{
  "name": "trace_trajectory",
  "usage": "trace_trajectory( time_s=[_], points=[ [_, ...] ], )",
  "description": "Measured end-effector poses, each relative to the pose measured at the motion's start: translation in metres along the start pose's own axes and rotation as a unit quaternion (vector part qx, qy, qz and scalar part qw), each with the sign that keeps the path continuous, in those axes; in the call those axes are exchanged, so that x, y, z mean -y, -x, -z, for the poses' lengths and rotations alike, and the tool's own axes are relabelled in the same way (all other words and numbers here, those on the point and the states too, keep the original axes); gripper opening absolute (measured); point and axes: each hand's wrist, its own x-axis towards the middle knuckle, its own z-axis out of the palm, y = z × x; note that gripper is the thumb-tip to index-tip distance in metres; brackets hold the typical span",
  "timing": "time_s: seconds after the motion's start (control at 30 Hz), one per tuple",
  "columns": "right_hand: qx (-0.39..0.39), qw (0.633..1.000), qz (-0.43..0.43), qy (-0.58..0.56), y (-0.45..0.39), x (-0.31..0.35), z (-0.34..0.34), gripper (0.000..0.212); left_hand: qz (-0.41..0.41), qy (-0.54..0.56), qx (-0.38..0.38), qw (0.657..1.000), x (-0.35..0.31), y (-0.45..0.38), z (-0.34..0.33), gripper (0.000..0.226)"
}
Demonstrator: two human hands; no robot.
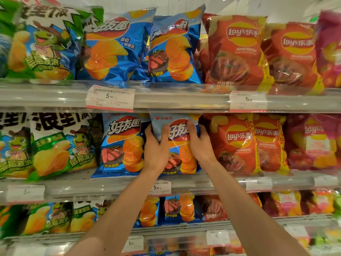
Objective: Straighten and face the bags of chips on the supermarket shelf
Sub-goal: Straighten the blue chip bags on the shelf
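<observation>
Middle shelf (118, 187), centre: one blue chip bag (177, 143), upright and facing front, held at its upper half by both hands, the left hand (156, 145) curled round its left edge and the right hand (200, 143) round its right edge. Just left stands a matching blue bag (123, 143); just right, red Lay's bags (238, 143). Green bags (55, 145) stand far left, and price tags (110, 97) hang on the shelf rails.

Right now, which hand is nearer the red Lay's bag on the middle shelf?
Right. The right hand grips the blue bag's edge bordering the red Lay's bag; the left hand grips its far edge.
</observation>
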Motion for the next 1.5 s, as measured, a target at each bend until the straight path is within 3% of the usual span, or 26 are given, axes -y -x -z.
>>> trace_trajectory(
  time_s=[0.2, 0.4, 0.53, 0.63, 0.8, 0.93, 1.07, 1.3, 1.5],
  points=[
    [0.055, 0.993, -0.087, 0.066, 0.022, -0.015, 0.016, 0.077, 0.006, -0.095, 0.028, 0.995, 0.022, 0.024, 0.003, 0.09],
    [0.05, 0.998, -0.027, 0.036, 0.012, -0.016, 0.007, 0.053, 0.004, -0.055, 0.002, 0.998, 0.023, 0.016, 0.0, 0.07],
    [0.091, 0.992, -0.073, 0.037, 0.004, -0.019, 0.004, 0.076, 0.015, -0.06, -0.001, 0.998, 0.022, 0.012, -0.001, 0.061],
    [0.086, 0.991, -0.095, 0.039, 0.0, -0.019, 0.003, 0.098, 0.057, -0.039, 0.035, 0.997, 0.019, 0.005, -0.001, 0.074],
    [0.092, 0.991, -0.091, 0.039, -0.003, -0.018, 0.002, 0.066, 0.09, -0.038, 0.033, 0.995, 0.012, -0.008, -0.003, 0.078],
    [0.026, 0.994, -0.072, 0.08, -0.001, -0.02, 0.004, 0.084, 0.093, -0.037, 0.049, 0.994, 0.014, -0.012, -0.007, 0.072],
    [-0.01, 0.99, -0.055, 0.127, 0.003, -0.018, 0.007, 0.072, 0.075, -0.035, 0.051, 0.995, 0.022, -0.013, -0.013, 0.074],
    [0.002, 0.989, -0.086, 0.119, 0.002, -0.019, 0.005, 0.085, 0.09, -0.034, 0.08, 0.992, 0.019, -0.022, -0.014, 0.083],
    [-0.042, 0.983, -0.067, 0.168, 0.004, -0.018, 0.001, 0.074, 0.072, -0.054, 0.05, 0.995, 0.022, -0.02, -0.021, 0.073]
  ],
)
